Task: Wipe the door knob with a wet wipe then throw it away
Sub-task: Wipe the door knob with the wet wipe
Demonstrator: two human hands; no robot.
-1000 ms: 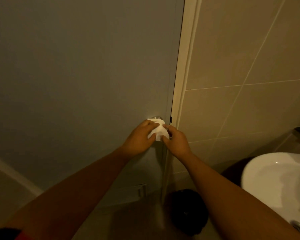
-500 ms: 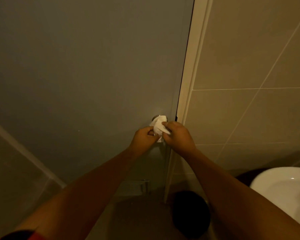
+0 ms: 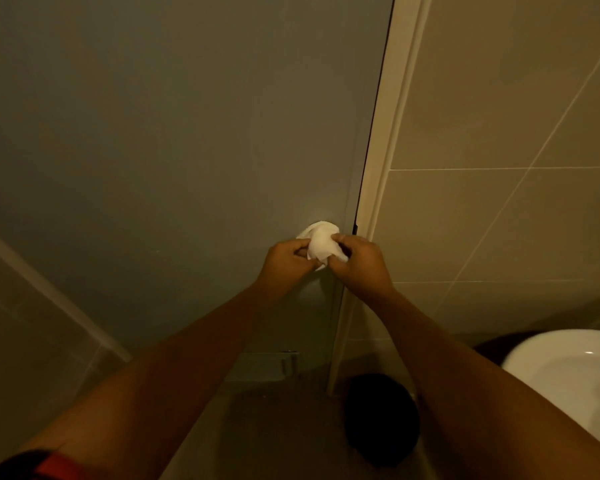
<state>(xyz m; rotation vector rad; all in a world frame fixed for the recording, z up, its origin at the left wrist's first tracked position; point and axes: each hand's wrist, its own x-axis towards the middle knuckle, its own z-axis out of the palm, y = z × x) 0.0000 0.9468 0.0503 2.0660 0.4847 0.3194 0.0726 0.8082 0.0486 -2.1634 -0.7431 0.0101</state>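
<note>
A white wet wipe (image 3: 321, 242) is bunched over the door knob on the grey door (image 3: 187, 150), close to the door's right edge. The knob itself is hidden under the wipe and my fingers. My left hand (image 3: 286, 263) pinches the wipe from the left. From the right, my right hand (image 3: 359, 263) grips the same wipe, fingers curled around it. Both hands touch each other's fingertips at the wipe.
A cream door frame (image 3: 385, 168) and beige tiled wall (image 3: 499, 202) stand to the right. A white sink (image 3: 568, 375) juts in at the lower right. A dark round bin (image 3: 381, 420) sits on the floor below the knob. A vent (image 3: 267, 367) is low on the door.
The view has tilted and shifted slightly. Both hands have stayed on the knob, and the wipe has been turned and rebunched over it.
</note>
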